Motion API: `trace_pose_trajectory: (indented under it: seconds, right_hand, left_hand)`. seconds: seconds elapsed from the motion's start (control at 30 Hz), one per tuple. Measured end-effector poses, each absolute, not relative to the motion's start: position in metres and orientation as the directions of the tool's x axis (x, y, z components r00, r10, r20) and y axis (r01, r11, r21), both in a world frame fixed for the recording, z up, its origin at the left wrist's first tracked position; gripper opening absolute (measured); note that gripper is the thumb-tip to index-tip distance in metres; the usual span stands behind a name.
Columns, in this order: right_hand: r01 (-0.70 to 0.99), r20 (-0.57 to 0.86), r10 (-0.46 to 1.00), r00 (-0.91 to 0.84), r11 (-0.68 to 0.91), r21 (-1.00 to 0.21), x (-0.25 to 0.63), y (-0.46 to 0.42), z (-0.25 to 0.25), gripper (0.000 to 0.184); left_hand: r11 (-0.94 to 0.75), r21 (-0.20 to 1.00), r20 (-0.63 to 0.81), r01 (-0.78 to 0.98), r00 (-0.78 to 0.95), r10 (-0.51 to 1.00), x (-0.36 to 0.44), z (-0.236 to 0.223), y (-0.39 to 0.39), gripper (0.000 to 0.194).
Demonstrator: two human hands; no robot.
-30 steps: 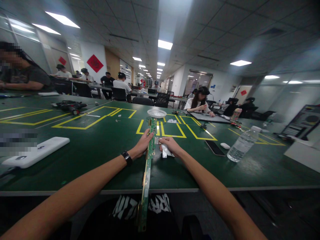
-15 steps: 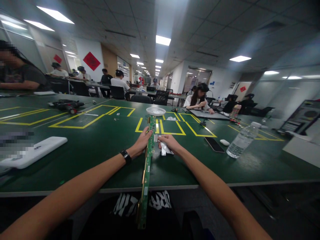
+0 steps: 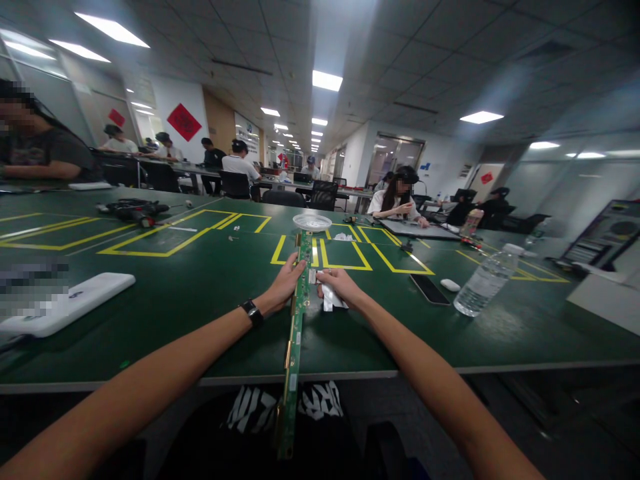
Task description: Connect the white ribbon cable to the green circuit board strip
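A long, narrow green circuit board (image 3: 295,333) points away from me, its near end reaching past the table edge over my lap. My left hand (image 3: 286,279) is closed around its left side near the far end. Beside the board's right edge, my right hand (image 3: 341,287) pinches a silvery-white flat strip (image 3: 328,297) that hangs below the fingers. The fingertips are close to a pale connector (image 3: 313,275) on that edge; whether they touch it I cannot tell. Beyond the board's far end stands a clear round dish (image 3: 313,222) with small whitish contents.
The green table (image 3: 380,333) carries yellow tape outlines. To the right are a phone (image 3: 429,289), a white earphone case (image 3: 450,285) and a water bottle (image 3: 487,280). A white power bank (image 3: 75,303) lies left. A co-worker (image 3: 397,197) sits across the table.
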State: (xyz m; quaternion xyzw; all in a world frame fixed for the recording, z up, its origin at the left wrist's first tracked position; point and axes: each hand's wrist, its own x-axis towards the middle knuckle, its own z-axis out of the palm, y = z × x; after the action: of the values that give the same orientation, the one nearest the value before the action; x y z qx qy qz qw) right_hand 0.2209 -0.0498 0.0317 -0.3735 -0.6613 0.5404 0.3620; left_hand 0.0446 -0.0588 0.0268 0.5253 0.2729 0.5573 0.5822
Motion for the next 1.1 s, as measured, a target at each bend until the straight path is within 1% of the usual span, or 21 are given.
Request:
trace_pose_trajectory:
  seconds: [0.3,0.43,0.57,0.8,1.1]
  right_hand:
    - [0.102,0.079,0.885,-0.458,0.141,-0.985,0.2207,-0.0494,0.0313,0.031]
    - [0.099,0.076,0.888,-0.454,0.135,-0.986,0.2203,-0.0479,0.0295,0.029]
    - [0.096,0.091,0.882,-0.463,0.151,-0.984,0.2214,-0.047,0.0284,0.029]
    - [0.079,0.08,0.882,-0.464,0.131,-0.988,0.2214,-0.0483,0.0297,0.028]
    - [0.1,0.086,0.881,-0.465,0.149,-0.984,0.2217,-0.051,0.0323,0.029]
  left_hand:
    - [-0.195,0.916,0.29,-0.35,0.246,0.925,0.0442,0.0267,-0.0598,0.043]
    - [-0.183,0.919,0.274,-0.349,0.234,0.933,0.0452,0.0264,-0.0594,0.045]
    - [-0.182,0.912,0.278,-0.367,0.228,0.933,0.0464,0.0262,-0.0587,0.042]
    - [-0.2,0.907,0.297,-0.37,0.227,0.927,0.046,0.0267,-0.0588,0.041]
    - [-0.211,0.907,0.307,-0.365,0.229,0.924,0.0449,0.0238,-0.0557,0.04]
